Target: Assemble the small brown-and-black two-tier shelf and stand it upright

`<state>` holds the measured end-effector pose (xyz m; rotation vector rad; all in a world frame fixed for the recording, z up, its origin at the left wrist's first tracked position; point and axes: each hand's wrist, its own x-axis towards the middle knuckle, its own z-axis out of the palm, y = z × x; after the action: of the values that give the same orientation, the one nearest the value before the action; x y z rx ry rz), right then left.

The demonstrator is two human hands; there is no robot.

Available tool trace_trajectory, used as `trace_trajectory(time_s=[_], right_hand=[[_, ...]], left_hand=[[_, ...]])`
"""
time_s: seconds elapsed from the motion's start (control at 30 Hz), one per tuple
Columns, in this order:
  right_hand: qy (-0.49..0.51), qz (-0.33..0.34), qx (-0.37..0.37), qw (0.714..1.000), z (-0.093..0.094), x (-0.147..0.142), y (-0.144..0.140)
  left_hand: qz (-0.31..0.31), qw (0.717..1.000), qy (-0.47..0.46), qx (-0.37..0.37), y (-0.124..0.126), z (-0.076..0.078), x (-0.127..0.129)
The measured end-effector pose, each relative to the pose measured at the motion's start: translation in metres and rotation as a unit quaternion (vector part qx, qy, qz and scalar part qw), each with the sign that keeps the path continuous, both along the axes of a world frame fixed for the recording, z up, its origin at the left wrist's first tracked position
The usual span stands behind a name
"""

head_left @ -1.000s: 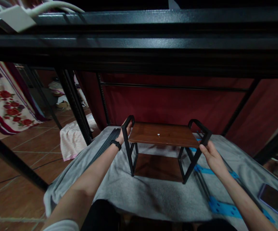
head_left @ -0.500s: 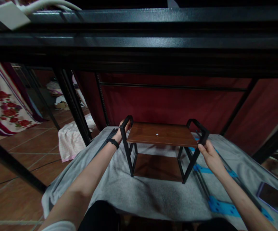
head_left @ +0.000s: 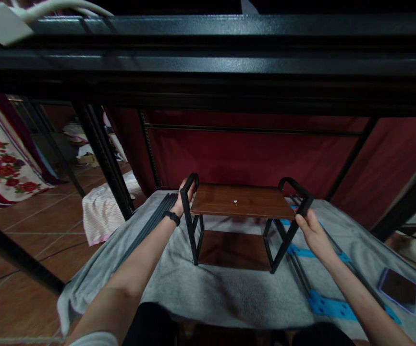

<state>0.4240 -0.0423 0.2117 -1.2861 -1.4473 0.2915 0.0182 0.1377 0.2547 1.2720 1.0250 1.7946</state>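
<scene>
A small two-tier shelf rack [head_left: 244,201] with brown wood boards and a black frame stands upright on a grey blanket [head_left: 222,298]. My left hand [head_left: 185,196] grips its left side frame near the top, partly hidden behind the black tube. On the other side, my right hand [head_left: 312,229] is closed on the right side frame, with the thumb at the edge of the upper board. A small white spot shows on that board. The lower board sits between the frame legs.
Dark rods [head_left: 152,223] lie left of the rack. Right of it are blue pieces with dark rods [head_left: 332,305] and a phone [head_left: 398,290]. Thick black beams [head_left: 208,62] cross overhead, and a black post [head_left: 103,158] stands at left. Behind hangs a red curtain [head_left: 254,154].
Both hands keep their hold on the rack, which stays in place. The surroundings shift slightly left in view as the camera turns a little right.
</scene>
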Motion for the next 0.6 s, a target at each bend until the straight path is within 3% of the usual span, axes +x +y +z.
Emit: trace_trajectory(time_s=[0.23, 0.47, 0.6], right_hand=[[0.000, 0.018, -0.003, 1.000, 0.006, 0.000, -0.003], [-0.011, 0.016, -0.004, 1.000, 0.005, -0.004, -0.002], [-0.023, 0.017, -0.007, 1.000, 0.003, -0.005, -0.001]], left_hand=[[-0.031, 0.999, -0.007, -0.004, -0.009, 0.000, -0.009], [-0.074, 0.997, -0.026, -0.022, -0.100, -0.034, -0.033], [-0.039, 0.999, -0.028, -0.008, -0.134, -0.045, -0.033]])
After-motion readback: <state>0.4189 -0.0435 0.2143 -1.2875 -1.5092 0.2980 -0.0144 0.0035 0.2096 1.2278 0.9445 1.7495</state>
